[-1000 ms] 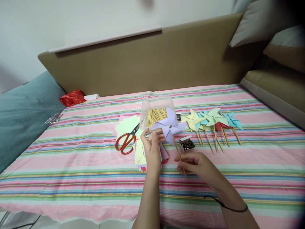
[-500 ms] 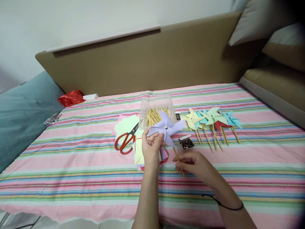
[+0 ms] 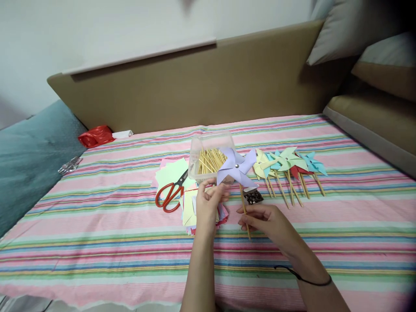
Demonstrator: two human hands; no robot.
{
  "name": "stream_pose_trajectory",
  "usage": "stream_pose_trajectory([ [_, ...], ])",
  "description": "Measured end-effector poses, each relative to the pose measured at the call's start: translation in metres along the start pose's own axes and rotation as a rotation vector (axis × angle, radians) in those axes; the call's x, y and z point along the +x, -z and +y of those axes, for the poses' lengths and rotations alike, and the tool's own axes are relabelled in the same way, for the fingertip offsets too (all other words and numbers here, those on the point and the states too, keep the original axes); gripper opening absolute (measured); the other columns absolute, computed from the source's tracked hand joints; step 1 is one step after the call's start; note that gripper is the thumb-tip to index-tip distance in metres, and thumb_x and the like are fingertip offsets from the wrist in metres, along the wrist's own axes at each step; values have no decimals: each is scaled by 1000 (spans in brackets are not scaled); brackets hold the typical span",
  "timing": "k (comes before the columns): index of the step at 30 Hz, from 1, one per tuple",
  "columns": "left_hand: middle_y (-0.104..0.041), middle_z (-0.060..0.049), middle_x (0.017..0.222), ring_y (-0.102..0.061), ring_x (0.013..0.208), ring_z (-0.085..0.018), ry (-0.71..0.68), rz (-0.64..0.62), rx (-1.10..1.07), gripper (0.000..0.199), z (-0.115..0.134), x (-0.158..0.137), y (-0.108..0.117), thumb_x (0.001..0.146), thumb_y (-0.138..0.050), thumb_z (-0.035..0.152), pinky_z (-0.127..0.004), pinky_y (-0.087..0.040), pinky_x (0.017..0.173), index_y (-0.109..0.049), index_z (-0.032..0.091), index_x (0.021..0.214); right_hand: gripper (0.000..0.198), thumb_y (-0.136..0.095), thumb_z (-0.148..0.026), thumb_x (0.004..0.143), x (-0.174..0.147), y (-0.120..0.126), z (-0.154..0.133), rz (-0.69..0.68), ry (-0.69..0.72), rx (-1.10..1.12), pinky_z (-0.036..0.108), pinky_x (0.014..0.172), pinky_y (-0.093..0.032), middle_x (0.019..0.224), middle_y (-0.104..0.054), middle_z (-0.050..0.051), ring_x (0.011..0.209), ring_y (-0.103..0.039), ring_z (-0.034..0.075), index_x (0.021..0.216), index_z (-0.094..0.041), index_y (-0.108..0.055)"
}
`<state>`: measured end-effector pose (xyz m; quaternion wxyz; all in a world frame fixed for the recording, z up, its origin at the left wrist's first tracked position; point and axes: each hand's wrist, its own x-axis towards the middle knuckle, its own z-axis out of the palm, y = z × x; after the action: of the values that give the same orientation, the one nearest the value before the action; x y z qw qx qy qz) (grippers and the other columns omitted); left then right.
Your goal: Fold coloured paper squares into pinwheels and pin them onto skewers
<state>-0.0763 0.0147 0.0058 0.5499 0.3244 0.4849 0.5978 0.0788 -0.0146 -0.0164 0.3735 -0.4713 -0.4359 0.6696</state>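
A purple paper pinwheel [image 3: 237, 166] with a silver pin at its centre stands raised above the cloth on a thin wooden stick. My right hand [image 3: 260, 218] pinches the lower part of that stick between thumb and fingers. Just left of the pinwheel, my left hand [image 3: 209, 199] has loosely bent fingers at the lower left blade; whether they still touch it is hard to see. Beneath my left hand lies a stack of coloured paper squares [image 3: 189, 213]. Red-handled scissors [image 3: 170, 195] rest beside it on pale green paper [image 3: 169, 173].
A clear plastic box [image 3: 195, 162] of wooden sticks stands behind the pinwheel. Right of it lie several finished pinwheels [image 3: 289, 160] and a small pack of dark pins [image 3: 254, 196]. A red plastic bag [image 3: 96, 136] sits at the far left on the striped cloth [image 3: 113, 216].
The pinwheel has shifted right and its stick now stands more upright in my right hand. My left hand has stayed almost in place, and the purple blades have moved away from its grip.
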Motion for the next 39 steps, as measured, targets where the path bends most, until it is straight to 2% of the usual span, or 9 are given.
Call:
stream_pose_trajectory([
  [3,-75,-5,77,-67,66,-14,55,-121,67,50,-2,-3,-4,64,-79,27,-25,-51,65,-51,18,104,32,-75,-42,71,1,0,-1,55,50,-1,25,60,-49,71,-71,3,62,-62,13,90,-16,-73],
  [9,-75,-5,71,-69,64,-17,123,-259,114,33,-10,-5,-12,60,-80,25,-24,-52,59,-69,14,89,29,-71,-45,75,3,-3,-4,38,132,-89,25,56,-46,64,-68,2,58,-58,12,76,-16,-73],
  [12,-75,-6,71,-69,64,-17,50,-179,105,22,-9,-5,-13,61,-80,23,-23,-52,59,-72,13,79,28,-71,-43,74,4,-3,-3,51,128,-92,26,58,-47,68,-70,4,62,-61,14,80,-16,-74],
  [16,-75,-5,72,-70,64,-15,-136,17,19,23,-6,-3,-12,63,-79,23,-23,-53,60,-72,14,83,27,-75,-36,70,3,-4,0,95,85,-83,27,62,-49,77,-74,5,70,-65,17,88,-17,-75],
  [20,-74,-5,72,-70,62,-16,-185,114,-28,25,-6,-2,-12,60,-81,22,-25,-55,61,-72,14,82,17,-70,-32,73,1,-6,-4,32,138,-162,26,61,-49,72,-72,4,66,-63,16,77,-16,-75],
  [26,-74,-6,75,-71,66,-19,-196,138,-31,27,-6,-4,-12,61,-81,24,-28,-56,64,-72,14,84,19,-68,-34,75,2,-9,-7,40,150,-187,25,57,-47,69,-69,3,62,-61,15,73,-16,-73],
  [33,-74,-6,77,-71,71,-17,-173,91,-43,27,-6,-3,-12,62,-80,23,-24,-56,64,-69,14,85,25,-69,-40,75,3,-11,-7,63,157,-215,26,58,-47,63,-66,3,61,-59,15,67,-16,-71],
  [36,-75,-7,84,-71,79,-18,-175,59,-30,28,-6,-1,-10,64,-79,24,-27,-56,72,-68,14,88,28,-71,-44,73,3,-5,-7,154,152,-163,27,59,-49,62,-67,4,61,-60,16,70,-16,-72],
  [39,-74,-6,83,-70,77,-17,-173,64,-13,29,-4,2,-8,63,-80,23,-28,-56,74,-67,15,87,32,-74,-48,69,3,9,-9,339,174,-75,29,60,-50,62,-67,4,59,-60,16,71,-16,-73],
])
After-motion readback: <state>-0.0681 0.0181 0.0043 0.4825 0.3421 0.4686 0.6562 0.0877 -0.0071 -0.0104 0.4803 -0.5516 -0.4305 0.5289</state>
